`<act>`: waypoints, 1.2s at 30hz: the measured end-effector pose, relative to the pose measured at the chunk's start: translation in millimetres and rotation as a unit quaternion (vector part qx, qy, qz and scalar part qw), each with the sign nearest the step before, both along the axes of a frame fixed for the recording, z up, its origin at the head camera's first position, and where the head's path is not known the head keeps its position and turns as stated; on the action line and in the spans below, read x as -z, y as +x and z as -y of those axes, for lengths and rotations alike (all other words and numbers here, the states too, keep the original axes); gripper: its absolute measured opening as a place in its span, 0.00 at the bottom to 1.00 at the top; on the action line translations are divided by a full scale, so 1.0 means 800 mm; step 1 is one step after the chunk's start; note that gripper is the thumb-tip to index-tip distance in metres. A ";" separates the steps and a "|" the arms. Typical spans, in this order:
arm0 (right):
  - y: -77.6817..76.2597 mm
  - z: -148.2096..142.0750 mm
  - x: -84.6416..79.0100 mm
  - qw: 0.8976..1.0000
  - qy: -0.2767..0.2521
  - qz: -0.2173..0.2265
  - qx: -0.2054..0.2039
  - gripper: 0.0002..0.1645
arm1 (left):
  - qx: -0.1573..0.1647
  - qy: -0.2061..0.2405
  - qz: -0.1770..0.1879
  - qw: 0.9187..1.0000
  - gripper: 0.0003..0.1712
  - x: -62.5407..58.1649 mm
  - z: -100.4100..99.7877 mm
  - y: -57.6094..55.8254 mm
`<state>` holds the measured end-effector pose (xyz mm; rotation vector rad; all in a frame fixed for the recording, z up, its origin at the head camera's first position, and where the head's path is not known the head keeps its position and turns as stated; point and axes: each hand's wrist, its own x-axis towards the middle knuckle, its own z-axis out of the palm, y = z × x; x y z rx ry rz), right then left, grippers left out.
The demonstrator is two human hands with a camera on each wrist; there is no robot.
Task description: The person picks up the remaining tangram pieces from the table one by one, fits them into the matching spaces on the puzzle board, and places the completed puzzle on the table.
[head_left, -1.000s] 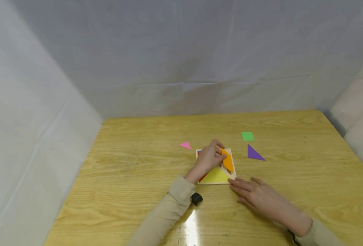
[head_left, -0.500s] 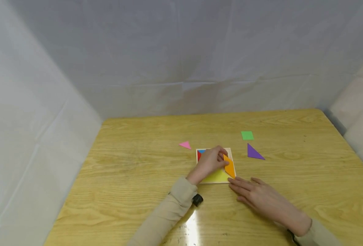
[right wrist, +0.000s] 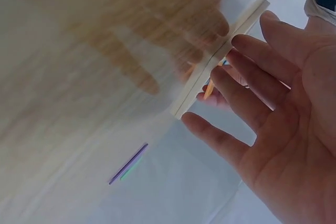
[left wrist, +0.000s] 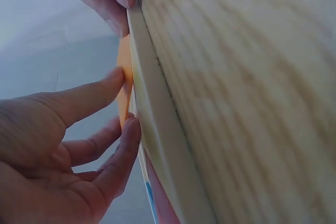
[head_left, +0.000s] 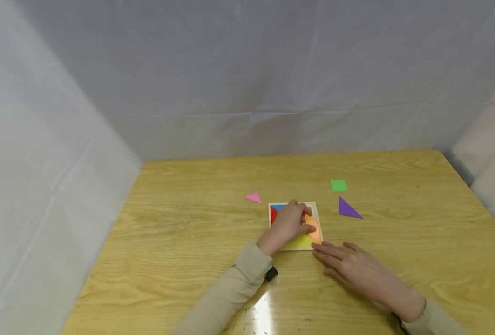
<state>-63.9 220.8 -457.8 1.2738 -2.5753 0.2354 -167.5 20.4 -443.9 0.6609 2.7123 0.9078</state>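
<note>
In the head view my left hand pinches an orange parallelogram tangram piece by its left edge, over the right part of a square wooden tangram tray. The left wrist view has the thumb on the orange piece, slightly tilted against the tray. Red, blue and yellow pieces lie in the tray, partly hidden by this hand. My right hand lies with fingers extended, its fingertips touching the tray's near right corner; the right wrist view shows the straight fingers along the tray edge.
On the wooden table, a pink triangle lies left of the tray. A green piece and a purple triangle lie to its right. Pale sheeting stands behind the table and at the sides.
My left hand has brought the orange piece nearer to me and lower, towards the tray's near right corner. More of the blue and red pieces shows. The right hand stays put.
</note>
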 end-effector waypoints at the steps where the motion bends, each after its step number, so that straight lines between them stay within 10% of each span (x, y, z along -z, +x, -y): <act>1: 0.000 0.000 0.000 1.000 -0.001 0.001 0.000 0.24 | 0.001 -0.008 -0.002 1.000 0.20 0.000 0.000 0.001; 20: 0.000 0.001 -0.002 1.000 0.002 0.012 0.003 0.25 | 0.002 -0.036 -0.053 0.998 0.19 -0.011 0.002 0.008; 36: -0.002 0.002 -0.008 1.000 0.002 0.023 0.006 0.25 | -0.017 0.001 -0.203 0.979 0.10 -0.032 0.044 0.015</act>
